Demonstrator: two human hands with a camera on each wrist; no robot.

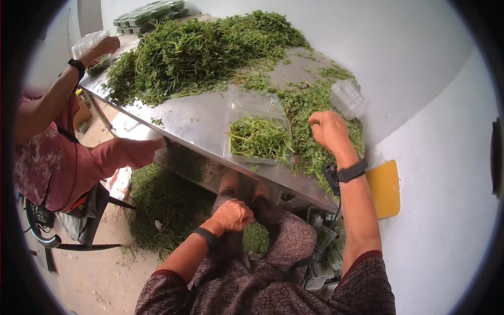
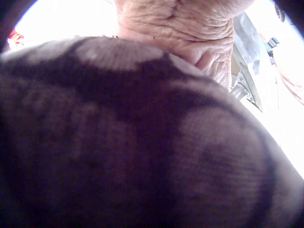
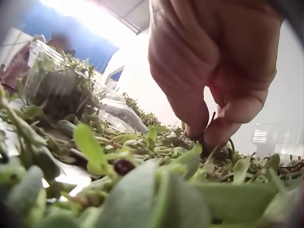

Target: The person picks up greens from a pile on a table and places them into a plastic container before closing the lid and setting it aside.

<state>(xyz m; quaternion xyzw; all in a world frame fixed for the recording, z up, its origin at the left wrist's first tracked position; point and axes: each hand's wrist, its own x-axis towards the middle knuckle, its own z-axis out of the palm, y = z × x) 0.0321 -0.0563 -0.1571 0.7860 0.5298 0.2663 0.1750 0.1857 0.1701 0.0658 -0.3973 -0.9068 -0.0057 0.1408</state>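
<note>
In the head view my right hand [image 1: 332, 132] is low over loose leafy greens [image 1: 300, 113] at the table's right side. The right wrist view shows its thumb and fingertips [image 3: 221, 130] pinching a thin stem among the leaves. Just left of this hand stands a clear plastic box [image 1: 257, 159] with its lid folded back, filled with cut green sprigs [image 1: 257, 135]. My left hand [image 1: 233, 215] rests on my knee, loosely curled and holding nothing. Patterned trouser cloth [image 2: 133, 142] fills most of the left wrist view.
A big heap of greens [image 1: 210, 50] covers the table's far side. Stacked clear boxes [image 1: 349, 100] stand beyond my right hand. Packed boxes [image 1: 149, 16] are piled at the back left. Another person [image 1: 50, 136] sits at left. A yellow board [image 1: 386, 189] leans against the wall.
</note>
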